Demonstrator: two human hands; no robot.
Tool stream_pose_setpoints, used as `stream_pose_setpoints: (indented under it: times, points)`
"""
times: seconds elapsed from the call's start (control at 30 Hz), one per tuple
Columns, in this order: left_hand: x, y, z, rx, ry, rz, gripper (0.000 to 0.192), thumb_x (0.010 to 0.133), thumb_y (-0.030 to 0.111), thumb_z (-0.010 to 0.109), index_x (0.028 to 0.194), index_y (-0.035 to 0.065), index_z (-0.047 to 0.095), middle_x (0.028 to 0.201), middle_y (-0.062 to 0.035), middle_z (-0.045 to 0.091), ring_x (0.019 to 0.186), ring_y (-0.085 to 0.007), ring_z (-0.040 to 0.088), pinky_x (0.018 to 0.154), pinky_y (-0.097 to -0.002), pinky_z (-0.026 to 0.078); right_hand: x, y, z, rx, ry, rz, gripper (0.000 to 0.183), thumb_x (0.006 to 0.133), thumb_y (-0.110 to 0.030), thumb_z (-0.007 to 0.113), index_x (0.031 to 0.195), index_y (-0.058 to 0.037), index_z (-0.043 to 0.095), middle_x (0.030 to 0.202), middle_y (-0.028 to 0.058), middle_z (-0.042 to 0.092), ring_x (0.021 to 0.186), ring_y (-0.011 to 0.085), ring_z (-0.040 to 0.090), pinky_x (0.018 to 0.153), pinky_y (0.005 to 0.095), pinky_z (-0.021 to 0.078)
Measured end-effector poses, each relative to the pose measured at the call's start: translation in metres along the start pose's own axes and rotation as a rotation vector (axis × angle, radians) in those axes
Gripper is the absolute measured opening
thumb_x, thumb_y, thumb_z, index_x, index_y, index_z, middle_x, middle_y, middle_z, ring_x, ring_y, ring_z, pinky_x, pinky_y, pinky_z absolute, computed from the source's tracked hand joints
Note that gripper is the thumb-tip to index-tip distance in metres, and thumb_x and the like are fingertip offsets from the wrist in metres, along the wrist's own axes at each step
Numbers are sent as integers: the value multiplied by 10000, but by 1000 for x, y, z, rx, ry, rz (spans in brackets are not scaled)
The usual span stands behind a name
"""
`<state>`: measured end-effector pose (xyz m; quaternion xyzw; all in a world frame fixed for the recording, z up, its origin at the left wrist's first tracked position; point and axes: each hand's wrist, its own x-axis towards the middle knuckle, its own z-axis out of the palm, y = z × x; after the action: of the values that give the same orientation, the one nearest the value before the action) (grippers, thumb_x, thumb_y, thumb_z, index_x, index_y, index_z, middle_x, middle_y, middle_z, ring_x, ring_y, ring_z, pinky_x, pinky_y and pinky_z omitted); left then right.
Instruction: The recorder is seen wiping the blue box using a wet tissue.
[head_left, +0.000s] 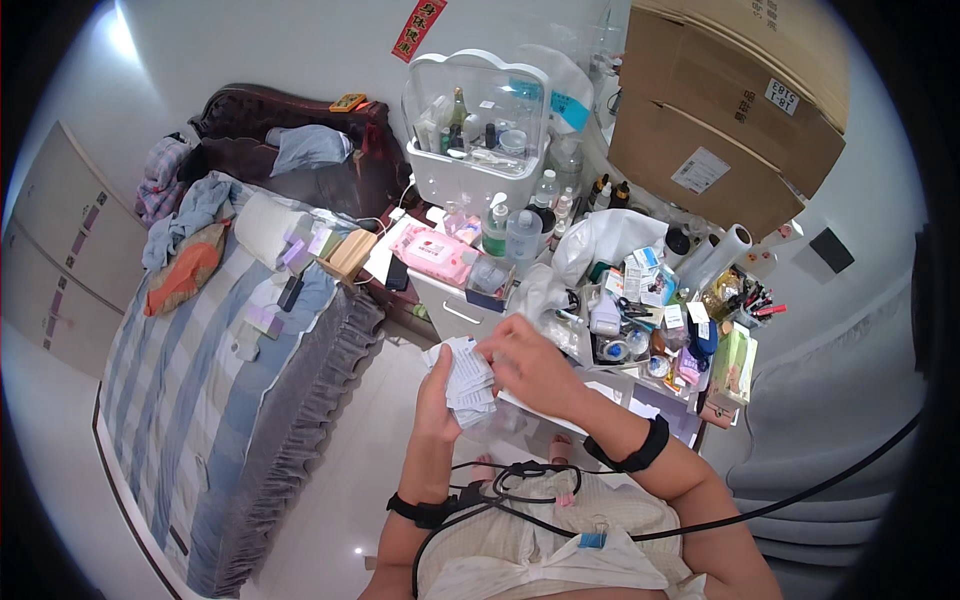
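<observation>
My left hand (433, 409) grips a fanned stack of small white printed slips or sachets (469, 375), its thumb lying along their left side. Small print covers their faces. At the stack's upper right edge is my right hand (538, 367), fingers bent and slightly blurred; whether they pinch one of the pieces I cannot tell. A clear plastic bag (501, 421) shows below the stack, partly hidden by it. Both hands are in front of the white drawer cabinet (454, 309).
An organiser tray (600, 351) crowded with scissors, boxes and bottles covers the cabinet's right side. Pink wipes (431, 253), pump bottles (496, 225) and a cosmetics case (472, 176) stand behind. Large cartons (720, 127) rise at back right. A black cable (780, 506) crosses my lap; a bed (217, 390) lies left.
</observation>
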<state>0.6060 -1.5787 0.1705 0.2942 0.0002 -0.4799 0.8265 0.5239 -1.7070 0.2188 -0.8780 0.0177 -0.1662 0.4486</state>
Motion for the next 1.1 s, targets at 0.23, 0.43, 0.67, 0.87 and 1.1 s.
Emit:
stream_pose_setpoints:
  times: [0.23,0.43,0.67,0.87,1.1]
  points:
    - [-4,0,-8,31,-62,-43,484,863,407,320,1110,-4,387,972,-132,530,879,-229,548,691,-336,485,0,-6,7,-210,-146,5,290,726,-189,580,997,-90,547,930,81,502,718,248,554,619,303,437]
    - [-1,-4,-1,105,32,-23,412,861,347,383,1078,-3,416,927,-123,550,846,-221,563,677,-325,490,-1,1,-3,-217,197,59,189,775,-167,518,932,-65,541,837,85,544,691,263,550,550,326,438]
    - [3,-10,0,76,65,58,401,873,345,350,1071,4,428,1012,-135,527,867,-221,558,694,-341,485,-19,-12,7,-450,18,-138,325,721,-219,575,987,-47,501,1002,55,491,753,215,561,564,287,465]
    - [-1,-11,12,19,46,77,392,882,302,343,1078,-30,409,1037,-151,514,880,-241,553,719,-343,482,-21,-8,5,-397,-133,-16,391,744,-278,554,1042,-45,457,1062,94,449,782,251,549,588,314,461]
    - [0,-12,6,77,103,99,311,852,157,433,1095,-33,392,1064,-176,496,887,-249,549,729,-361,482,-19,6,-3,39,-21,215,254,820,-158,463,1013,-3,523,778,163,536,694,292,519,625,301,409]
